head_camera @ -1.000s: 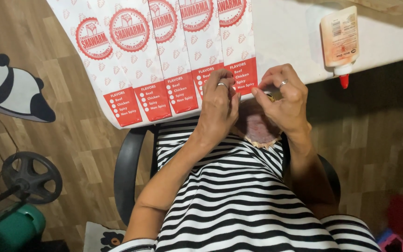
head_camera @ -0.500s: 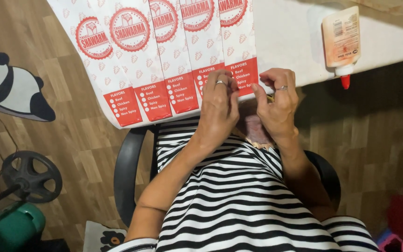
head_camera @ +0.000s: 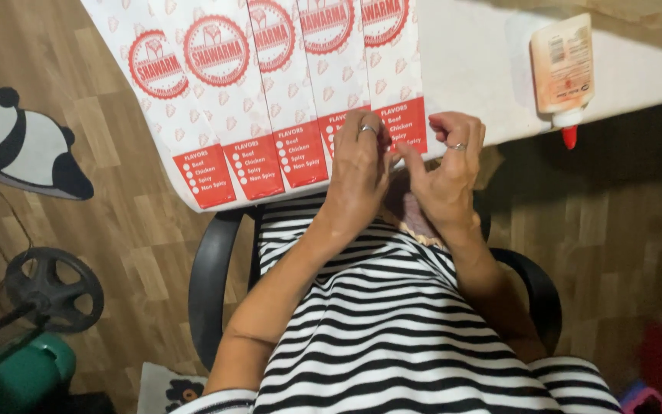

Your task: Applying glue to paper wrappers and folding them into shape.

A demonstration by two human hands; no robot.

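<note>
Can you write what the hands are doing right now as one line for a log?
left hand: on end of rightmost paper bag | right hand: pinching same end | glue bottle: lying on white table, untouched

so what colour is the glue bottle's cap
Red, on the glue bottle lying on the table; head view.

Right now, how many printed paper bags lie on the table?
5, overlapped in a row on the table: leftmost, second, third, fourth, fifth under both hands. More may lie hidden beneath.
</note>
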